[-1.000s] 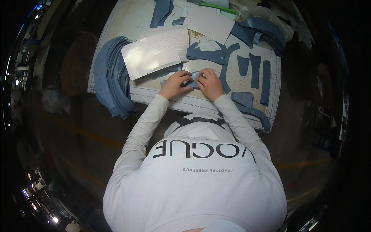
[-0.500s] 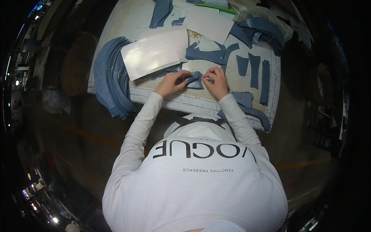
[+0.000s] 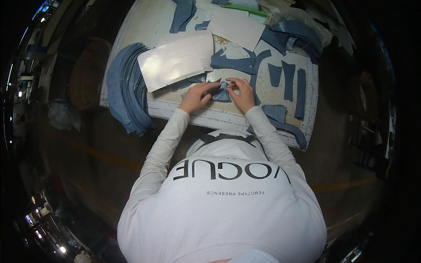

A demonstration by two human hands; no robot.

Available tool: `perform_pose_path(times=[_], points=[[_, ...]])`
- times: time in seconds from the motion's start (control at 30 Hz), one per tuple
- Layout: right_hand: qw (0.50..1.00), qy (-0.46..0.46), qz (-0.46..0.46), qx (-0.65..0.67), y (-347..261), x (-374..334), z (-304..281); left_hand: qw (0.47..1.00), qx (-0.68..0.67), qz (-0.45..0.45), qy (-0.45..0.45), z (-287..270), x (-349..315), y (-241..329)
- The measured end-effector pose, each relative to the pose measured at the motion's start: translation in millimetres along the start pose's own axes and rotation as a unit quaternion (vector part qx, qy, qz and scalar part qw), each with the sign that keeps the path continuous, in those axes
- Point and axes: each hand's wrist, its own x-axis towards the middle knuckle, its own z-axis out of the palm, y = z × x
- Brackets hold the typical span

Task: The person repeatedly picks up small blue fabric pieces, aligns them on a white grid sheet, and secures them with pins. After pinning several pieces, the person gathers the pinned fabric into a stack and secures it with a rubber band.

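Near the front of the table, a small stack of blue fabric pieces (image 3: 222, 96) is spread between my hands. My left hand (image 3: 195, 97) holds its left side, fingers reaching over the cloth and thumb lower down. At the upper right edge of the same stack, my right hand (image 3: 242, 95) is closed in a pinch, thumb and forefinger on the cloth. Just how many layers the fingertips hold is too small to tell. Right behind my left hand lies more blue cloth, partly under a white sheet of paper (image 3: 169, 65).
A thick tied bundle of long blue fabric strips (image 3: 127, 90) hangs over the left edge. Single cut pieces (image 3: 288, 81) lie at the right. Another paper sheet (image 3: 237, 28) and a blue fabric roll (image 3: 302, 37) are farther back. The table (image 3: 197, 117) has a white, printed front border.
My left hand has shifted slightly right, its fingers straighter over the cloth. My right hand has moved slightly left, and the fabric pieces are fanned a little differently.
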Motion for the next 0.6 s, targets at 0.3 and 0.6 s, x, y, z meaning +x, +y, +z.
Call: perform_pose_path(times=[0.3,0.6], points=[[0.978,-0.012,-0.146,-0.147,-10.6,-6.2,8.0,0.996,0.051,0.059,0.036,10.9,-1.0,0.9],[0.998,0.044,-0.012,-0.033,-3.1,-1.1,4.6,0.999,0.016,0.035,0.018,8.1,-1.6,-1.3]])
